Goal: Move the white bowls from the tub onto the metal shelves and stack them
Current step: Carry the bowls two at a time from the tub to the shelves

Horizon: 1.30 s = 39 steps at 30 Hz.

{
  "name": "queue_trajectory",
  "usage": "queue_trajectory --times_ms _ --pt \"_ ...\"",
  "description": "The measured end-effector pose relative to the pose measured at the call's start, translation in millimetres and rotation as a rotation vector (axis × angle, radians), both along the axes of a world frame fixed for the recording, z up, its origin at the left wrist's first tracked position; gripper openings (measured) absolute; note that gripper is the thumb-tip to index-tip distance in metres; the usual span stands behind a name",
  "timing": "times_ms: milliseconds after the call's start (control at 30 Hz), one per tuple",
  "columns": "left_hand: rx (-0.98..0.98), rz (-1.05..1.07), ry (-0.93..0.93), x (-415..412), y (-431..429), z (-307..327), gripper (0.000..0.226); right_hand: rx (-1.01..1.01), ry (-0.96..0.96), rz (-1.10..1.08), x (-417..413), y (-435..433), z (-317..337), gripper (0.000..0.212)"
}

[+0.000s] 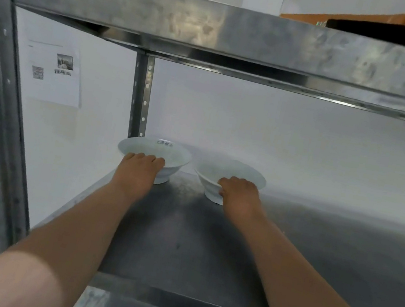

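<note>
Two white bowls stand side by side, apart, near the back of a metal shelf (180,244). My left hand (139,169) grips the near rim of the left bowl (155,152), which has small dark writing inside its far wall. My right hand (239,191) holds the near rim of the right bowl (230,172), fingers curled over the edge and thumb against the outer wall. Both bowls sit upright on their feet. The tub is out of view.
An upper metal shelf (244,33) spans the view above my arms, carrying an orange and black object (380,27) at the right. An upright post (141,96) stands behind the left bowl. A printed paper (53,73) hangs on the white wall at left.
</note>
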<state>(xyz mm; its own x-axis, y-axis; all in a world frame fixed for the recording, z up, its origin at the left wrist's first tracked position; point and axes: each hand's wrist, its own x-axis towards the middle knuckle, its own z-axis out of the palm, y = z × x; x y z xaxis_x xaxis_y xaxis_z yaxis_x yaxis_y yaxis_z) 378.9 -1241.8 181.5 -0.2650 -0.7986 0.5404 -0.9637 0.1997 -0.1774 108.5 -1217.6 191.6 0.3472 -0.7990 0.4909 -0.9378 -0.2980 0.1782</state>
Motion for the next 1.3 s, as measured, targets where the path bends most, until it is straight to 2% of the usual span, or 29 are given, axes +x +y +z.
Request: queue_trajectory --times_ms 100,233,600,700,767,833,900,1000,1167,1300 --pt "-0.022 -0.005 0.029 2 -3 -3 0.03 -0.016 -0.018 0.035 1 -2 -1 0.028" --pt "-0.046 0.002 0.022 1 -1 -3 0.031 -0.001 -0.047 0.029 2 -5 -2 0.022" --pt "-0.097 -0.025 0.054 0 -5 -10 0.031 0.067 -0.023 -0.066 11 -12 1 0.031" --pt "-0.112 -0.08 0.138 0 0 -10 0.029 0.083 -0.048 -0.06 6 -10 -4 0.045" --pt "-0.165 -0.148 0.204 0 7 -6 0.043 0.083 -0.117 -0.035 -1 3 -7 0.062" --pt "-0.198 -0.219 0.214 -7 23 3 0.051 0.059 -0.194 -0.009 -12 29 -8 0.068" --pt "-0.115 -0.299 0.278 -28 52 12 0.049 0.107 -0.24 -0.006 -31 66 -8 0.065" --pt "0.141 -0.439 0.422 -75 111 7 0.045 0.227 -0.298 -0.041 -68 141 -13 0.057" --pt "0.349 -0.7 0.562 -159 220 -24 0.043 0.179 -0.463 -0.11 -131 285 -36 0.044" --pt "0.573 -0.892 0.69 -224 309 -59 0.035 0.193 -0.668 -0.201 -177 409 -80 0.034"
